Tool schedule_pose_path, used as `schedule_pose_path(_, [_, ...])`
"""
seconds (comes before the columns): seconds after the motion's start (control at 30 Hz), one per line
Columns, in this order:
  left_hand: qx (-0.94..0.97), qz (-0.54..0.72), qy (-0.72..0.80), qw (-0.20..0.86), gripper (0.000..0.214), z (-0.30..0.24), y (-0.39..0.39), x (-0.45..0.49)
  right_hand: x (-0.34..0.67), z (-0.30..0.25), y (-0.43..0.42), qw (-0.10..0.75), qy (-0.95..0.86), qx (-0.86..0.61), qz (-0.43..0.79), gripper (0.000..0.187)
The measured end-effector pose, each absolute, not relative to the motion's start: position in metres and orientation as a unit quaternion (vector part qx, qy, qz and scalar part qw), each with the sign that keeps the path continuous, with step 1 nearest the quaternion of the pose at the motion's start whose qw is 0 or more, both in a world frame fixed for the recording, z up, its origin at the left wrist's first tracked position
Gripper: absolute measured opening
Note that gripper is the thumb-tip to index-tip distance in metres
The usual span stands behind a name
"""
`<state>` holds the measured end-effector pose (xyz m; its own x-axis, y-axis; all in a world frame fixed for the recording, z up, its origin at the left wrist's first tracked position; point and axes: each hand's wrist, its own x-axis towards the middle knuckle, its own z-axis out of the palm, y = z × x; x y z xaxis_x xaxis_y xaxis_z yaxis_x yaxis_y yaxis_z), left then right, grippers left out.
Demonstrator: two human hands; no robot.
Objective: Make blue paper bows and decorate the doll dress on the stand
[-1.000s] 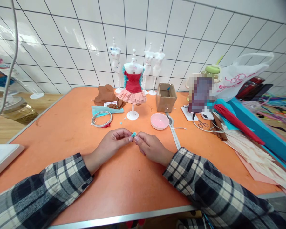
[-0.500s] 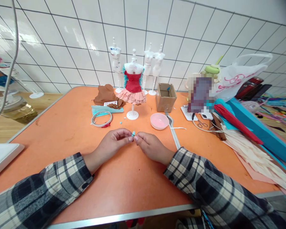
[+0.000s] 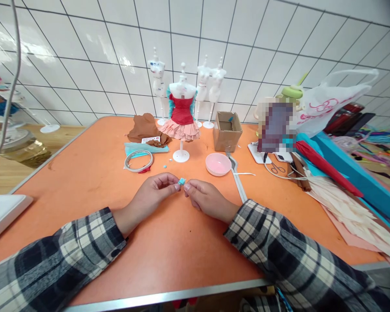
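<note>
My left hand (image 3: 156,192) pinches a small turquoise piece of fabric (image 3: 182,181) between thumb and fingertips, low over the table. Just to its right, my right hand (image 3: 209,199) has thumb and forefinger pressed together at the edge of that piece. Whether these fingertips grip the fabric or something thin cannot be made out. Beyond the hands stands a small white dress form (image 3: 182,91) in a red bodice with turquoise frills and a ruffled pink skirt (image 3: 181,130). Tiny turquoise scraps (image 3: 164,166) lie in front of its base.
A pink bowl (image 3: 218,164) and a cardboard box (image 3: 227,135) stand right of the form. Left lie a roll of tape (image 3: 138,161) and brown cloth (image 3: 143,126). Scissors (image 3: 277,168), a cable and cream fabric strips (image 3: 341,203) occupy the right. Bare dress forms (image 3: 217,82) line the tiled wall.
The turquoise piece now shows broader and flatter above my left fingertips. My right fingertips have shifted slightly right and away from it.
</note>
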<state>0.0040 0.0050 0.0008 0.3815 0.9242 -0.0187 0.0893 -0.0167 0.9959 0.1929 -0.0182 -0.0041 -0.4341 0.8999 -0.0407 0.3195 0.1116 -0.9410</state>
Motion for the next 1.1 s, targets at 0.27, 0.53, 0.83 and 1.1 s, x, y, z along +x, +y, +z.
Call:
schedule_pose_path(0.27, [0.616, 0.354, 0.428, 0.559, 0.023, -0.0002, 0.0059, 0.0021, 0.1918, -0.0036, -0.0186, 0.288, -0.677, -0.459, 0.498, 0.032])
schedule_pose_path(0.53, [0.619, 0.336, 0.429, 0.566, 0.022, -0.0056, 0.0097, -0.0012, 0.1928, -0.0056, -0.0200, 0.240, -0.661, -0.448, 0.552, 0.039])
schedule_pose_path(0.83, [0.578, 0.368, 0.418, 0.597, 0.017, -0.0074, 0.0109, -0.0001, 0.1912, -0.0027, -0.0233, 0.256, -0.716, -0.468, 0.451, 0.035])
schedule_pose_path(1.1, [0.587, 0.368, 0.435, 0.575, 0.020, -0.0032, 0.0095, 0.0018, 0.1898, -0.0031, -0.0232, 0.258, -0.719, -0.476, 0.436, 0.034])
